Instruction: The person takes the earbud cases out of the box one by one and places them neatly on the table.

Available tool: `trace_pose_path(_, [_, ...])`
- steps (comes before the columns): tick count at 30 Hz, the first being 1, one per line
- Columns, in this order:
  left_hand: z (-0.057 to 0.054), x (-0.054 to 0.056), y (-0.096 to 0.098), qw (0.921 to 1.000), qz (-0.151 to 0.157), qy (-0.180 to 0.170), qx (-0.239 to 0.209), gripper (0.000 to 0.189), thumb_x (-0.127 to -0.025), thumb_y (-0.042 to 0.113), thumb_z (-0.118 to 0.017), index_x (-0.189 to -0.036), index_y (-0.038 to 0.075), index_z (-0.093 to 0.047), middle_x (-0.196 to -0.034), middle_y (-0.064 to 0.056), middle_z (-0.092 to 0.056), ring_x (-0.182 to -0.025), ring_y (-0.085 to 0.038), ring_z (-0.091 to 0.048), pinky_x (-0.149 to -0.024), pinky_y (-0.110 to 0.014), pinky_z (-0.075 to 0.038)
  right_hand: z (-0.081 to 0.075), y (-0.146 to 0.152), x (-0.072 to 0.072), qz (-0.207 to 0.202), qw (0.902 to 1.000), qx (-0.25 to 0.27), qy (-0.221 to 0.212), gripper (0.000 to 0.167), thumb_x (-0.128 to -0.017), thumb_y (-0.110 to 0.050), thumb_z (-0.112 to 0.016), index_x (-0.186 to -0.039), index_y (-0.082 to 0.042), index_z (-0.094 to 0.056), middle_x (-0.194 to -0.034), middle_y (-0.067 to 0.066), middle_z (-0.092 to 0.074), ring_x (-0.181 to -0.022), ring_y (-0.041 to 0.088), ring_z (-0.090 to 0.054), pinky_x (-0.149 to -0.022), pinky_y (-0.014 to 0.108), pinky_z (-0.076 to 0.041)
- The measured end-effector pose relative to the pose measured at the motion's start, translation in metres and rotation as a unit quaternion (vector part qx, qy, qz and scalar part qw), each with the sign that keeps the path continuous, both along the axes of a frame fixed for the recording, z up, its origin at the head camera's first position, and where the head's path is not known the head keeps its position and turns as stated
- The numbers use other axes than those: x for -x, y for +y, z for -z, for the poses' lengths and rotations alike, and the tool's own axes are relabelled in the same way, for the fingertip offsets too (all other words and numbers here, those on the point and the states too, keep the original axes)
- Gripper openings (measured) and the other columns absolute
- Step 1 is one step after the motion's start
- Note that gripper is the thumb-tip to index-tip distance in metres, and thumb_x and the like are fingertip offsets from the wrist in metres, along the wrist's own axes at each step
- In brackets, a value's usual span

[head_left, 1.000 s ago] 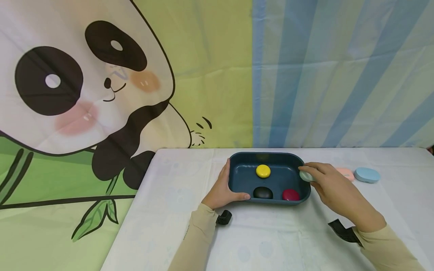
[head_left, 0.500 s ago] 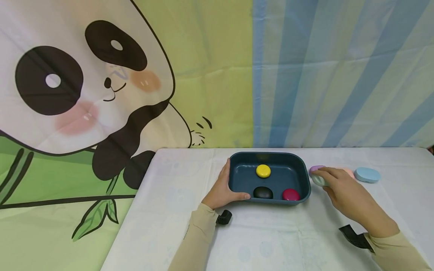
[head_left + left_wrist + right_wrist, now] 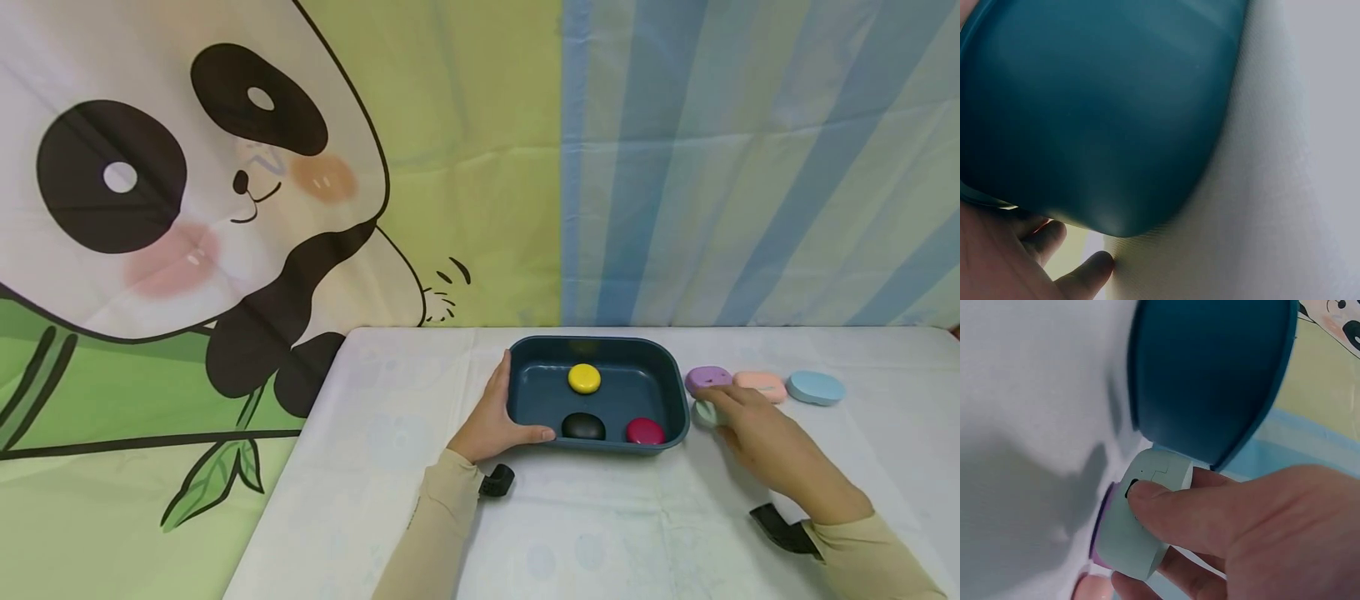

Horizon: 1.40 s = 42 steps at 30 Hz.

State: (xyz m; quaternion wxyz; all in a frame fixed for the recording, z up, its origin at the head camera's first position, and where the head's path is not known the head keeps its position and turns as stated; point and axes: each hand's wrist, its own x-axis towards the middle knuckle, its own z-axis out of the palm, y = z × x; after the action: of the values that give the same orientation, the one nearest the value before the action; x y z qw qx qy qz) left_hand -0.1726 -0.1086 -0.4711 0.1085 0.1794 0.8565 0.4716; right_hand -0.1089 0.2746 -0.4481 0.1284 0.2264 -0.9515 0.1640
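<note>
A dark blue rectangular tray with rounded corners stands on the table. My left hand holds its left end, thumb along the front rim and fingers at the side. Inside lie a yellow disc, a black oval piece and a red rounded piece. Right of the tray, my right hand pinches a pale green rounded block with small dark markings, thumb on its near face. In the head view my fingers cover much of that block. It sits low, in front of the purple oval block.
A pink block and a light blue oval block lie in a row with the purple one. White cloth covers the table. Behind its back edge hangs a curtain with a panda print and blue stripes.
My right hand has carried the pale green block from the tray's right rim rightward and down toward the table. The purple block behind it now shows. My left hand has stayed on the tray.
</note>
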Motion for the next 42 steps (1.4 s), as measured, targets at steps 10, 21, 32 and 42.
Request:
trace_pose_path(10, [-0.001,0.0,0.001,1.0,0.001,0.0,0.0,0.14,-0.068,0.064,-0.085,-0.162,0.024,0.009,-0.168,0.006,0.003,-0.154,-0.02,-0.004,-0.119,-0.053,-0.021,0.01,0.001,0.003,-0.023,0.9996,-0.011,0.014,0.051,-0.07,0.013,-0.081,-0.117,0.007,-0.064,-0.114,0.028,-0.062,-0.104,0.047,-0.062,-0.078,0.062,-0.053])
trace_pose_path(21, [0.0,0.002,0.002,1.0,0.0,-0.005,0.003,0.138,-0.068,0.064,-0.086,-0.16,0.033,0.012,-0.167,0.009,0.004,-0.153,-0.017,-0.003,-0.12,-0.052,-0.021,0.01,0.002,0.003,-0.025,0.9994,-0.022,0.01,0.054,-0.068,0.014,-0.082,-0.118,0.008,-0.064,-0.115,0.028,-0.062,-0.106,0.047,-0.061,-0.081,0.061,-0.053])
trace_pose_path(32, [0.001,0.001,0.0,1.0,-0.002,-0.003,0.005,0.138,-0.068,0.066,-0.084,-0.161,0.031,0.011,-0.168,0.008,0.004,-0.154,-0.019,-0.002,-0.119,-0.053,-0.021,-0.01,-0.003,0.0,-0.009,0.9997,-0.009,0.021,0.061,-0.065,0.014,-0.084,-0.122,0.004,-0.065,-0.121,0.027,-0.063,-0.11,0.048,-0.059,-0.08,0.062,-0.053])
trace_pose_path(42, [0.0,0.0,0.0,1.0,-0.002,-0.003,0.007,0.139,-0.068,0.068,-0.084,-0.162,0.026,0.009,-0.168,0.007,0.004,-0.154,-0.019,-0.003,-0.119,-0.053,-0.021,-0.025,-0.022,0.002,0.001,0.9989,0.015,0.044,0.051,-0.073,0.008,-0.081,-0.122,0.003,-0.065,-0.123,0.023,-0.062,-0.112,0.046,-0.058,-0.086,0.061,-0.05])
